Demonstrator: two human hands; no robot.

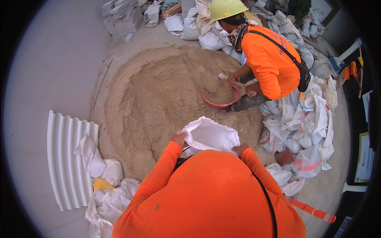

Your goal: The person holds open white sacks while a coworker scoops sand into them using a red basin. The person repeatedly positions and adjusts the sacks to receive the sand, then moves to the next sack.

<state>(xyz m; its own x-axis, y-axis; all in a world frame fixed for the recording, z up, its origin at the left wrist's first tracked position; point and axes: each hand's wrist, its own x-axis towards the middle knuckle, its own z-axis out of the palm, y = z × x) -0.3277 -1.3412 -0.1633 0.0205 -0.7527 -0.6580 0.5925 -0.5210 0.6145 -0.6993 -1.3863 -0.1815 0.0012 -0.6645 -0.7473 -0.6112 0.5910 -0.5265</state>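
A white woven sack [212, 135] hangs in front of my body with its frayed mouth spread wide towards me. My left hand [179, 139] grips the left side of its rim. On the opposite side, my right hand [240, 148] has hold of the right edge. Only the pale inner wall of the sack shows; its bottom is hidden. Just beyond it lies a broad heap of sand [154, 98]. A red curved rim [221, 105] rests on the sand beside a co-worker's hands [242, 86].
A co-worker in a yellow helmet [227, 9] bends over the heap at the right. Piled white sacks [306, 119] line that side. More sacks [114, 196] and a ribbed white panel [70, 160] stand at the left. Grey blocks [123, 17] are stacked at the back.
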